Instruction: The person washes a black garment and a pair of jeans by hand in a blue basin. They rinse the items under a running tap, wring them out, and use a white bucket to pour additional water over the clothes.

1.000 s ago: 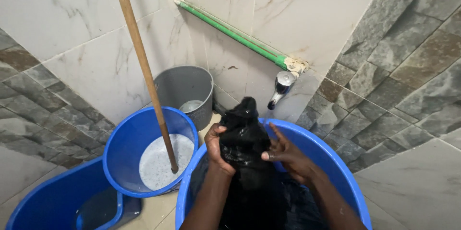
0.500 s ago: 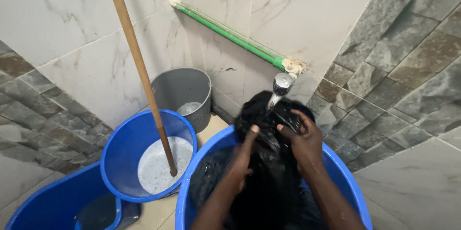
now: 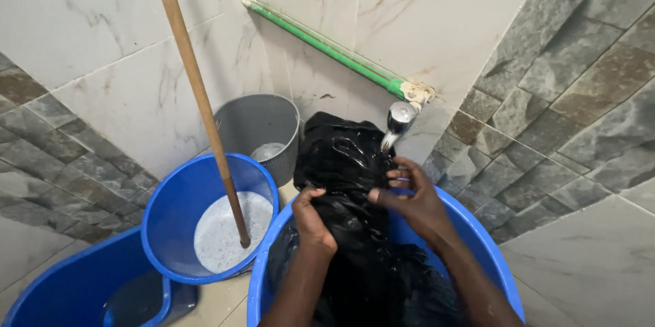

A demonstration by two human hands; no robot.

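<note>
Starting at the left, we see a blue tub (image 3: pixel 61 286) cut off by the edge, then a wooden stick (image 3: pixel 205 115) standing in a blue bucket (image 3: pixel 170 224). Our left hand (image 3: pixel 312 218) squeezes the wet black cloth (image 3: pixel 348 163) over the big blue basin (image 3: pixel 498 265). Our right hand (image 3: pixel 416 201) grips it under the tap (image 3: pixel 398 121).

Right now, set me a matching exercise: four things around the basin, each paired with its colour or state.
Things:
1. wet cloth
2. wooden pole
3. wall pipe
4. round bin

Descriptions:
A. green, slanting down to the tap
B. grey, standing in the corner
C. black, gripped by the left hand and right hand
D. standing in the foamy blue bucket

Pairs: 1-C, 2-D, 3-A, 4-B
</note>
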